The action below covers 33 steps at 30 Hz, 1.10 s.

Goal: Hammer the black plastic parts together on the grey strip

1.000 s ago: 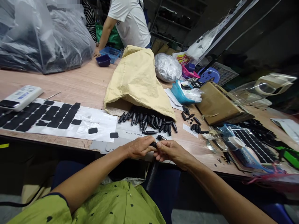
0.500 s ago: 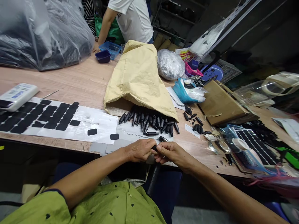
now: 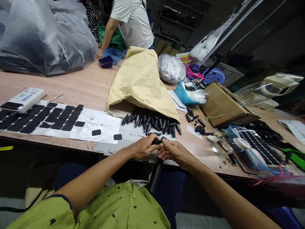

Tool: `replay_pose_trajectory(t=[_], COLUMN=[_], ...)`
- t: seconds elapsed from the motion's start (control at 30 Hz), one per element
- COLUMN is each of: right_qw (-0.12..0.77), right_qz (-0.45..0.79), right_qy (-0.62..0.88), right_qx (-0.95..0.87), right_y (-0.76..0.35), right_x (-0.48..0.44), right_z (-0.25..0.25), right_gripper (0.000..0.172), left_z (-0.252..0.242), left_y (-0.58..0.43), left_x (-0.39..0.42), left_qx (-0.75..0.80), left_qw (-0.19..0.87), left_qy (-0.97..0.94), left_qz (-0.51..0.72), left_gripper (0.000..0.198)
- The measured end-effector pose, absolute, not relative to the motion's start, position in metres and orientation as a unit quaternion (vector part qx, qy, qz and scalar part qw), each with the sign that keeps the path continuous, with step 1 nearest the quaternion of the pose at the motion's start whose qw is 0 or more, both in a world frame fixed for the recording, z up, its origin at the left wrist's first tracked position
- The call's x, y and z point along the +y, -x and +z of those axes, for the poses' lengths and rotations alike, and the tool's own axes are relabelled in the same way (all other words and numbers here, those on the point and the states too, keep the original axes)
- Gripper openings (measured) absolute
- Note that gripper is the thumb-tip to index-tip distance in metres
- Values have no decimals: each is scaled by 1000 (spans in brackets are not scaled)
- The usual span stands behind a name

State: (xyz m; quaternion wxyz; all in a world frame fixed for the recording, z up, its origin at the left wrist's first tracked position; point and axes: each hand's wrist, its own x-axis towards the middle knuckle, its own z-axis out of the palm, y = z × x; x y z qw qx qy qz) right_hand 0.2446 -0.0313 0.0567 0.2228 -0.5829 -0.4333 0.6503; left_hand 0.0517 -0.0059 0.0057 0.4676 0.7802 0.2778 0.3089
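Close to the table's front edge, my left hand (image 3: 142,147) pinches a small black tapered cylinder (image 3: 156,142). The thumb and index finger of my right hand (image 3: 173,151) close on its right end, so both hands share it; fingers hide much of it. Just beyond lies a pile of similar black tapered cylinders (image 3: 152,122), spilling from the mouth of a tan sack (image 3: 139,78). Left of my hands is a white sheet (image 3: 106,122) with rows of black rounded stickers (image 3: 70,117).
A white handheld device (image 3: 25,99) lies at left, below a large clear plastic bag (image 3: 47,41). On the right are a cardboard box (image 3: 226,105), a tape roll (image 3: 221,147) and loose black parts (image 3: 201,129). A person in a white shirt (image 3: 134,24) leans at the far side.
Both hands have moved slightly up and nearer the pile, still gripping a black piece. It shows more between my fingers now. The view has shifted a little.
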Motion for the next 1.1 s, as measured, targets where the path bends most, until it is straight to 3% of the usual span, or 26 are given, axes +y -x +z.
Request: replay_pose_trajectory(t=[0.13,0.3,0.63,1.1], right_qw=[257,354,354,356], right_qz=[630,510,364,400], right_qy=[593,589,575,598], right_qx=[-430,-518,-642,-596], right_y=[-244,-246,-236,-232], right_x=[-36,-41,-38,-39], right_z=[59,65,66,63], right_gripper=[54,49,33,43], left_z=[7,1,-6,-2], left_y=[-50,-52,-53,-53], left_x=[-7,-4,-2,0], left_qx=[283,284,272,265], left_qw=[463,424,406,421], left_qy=[-781,-806,-813,-804], left_qz=[308,300,317,325], left_gripper=[32,22,24,25])
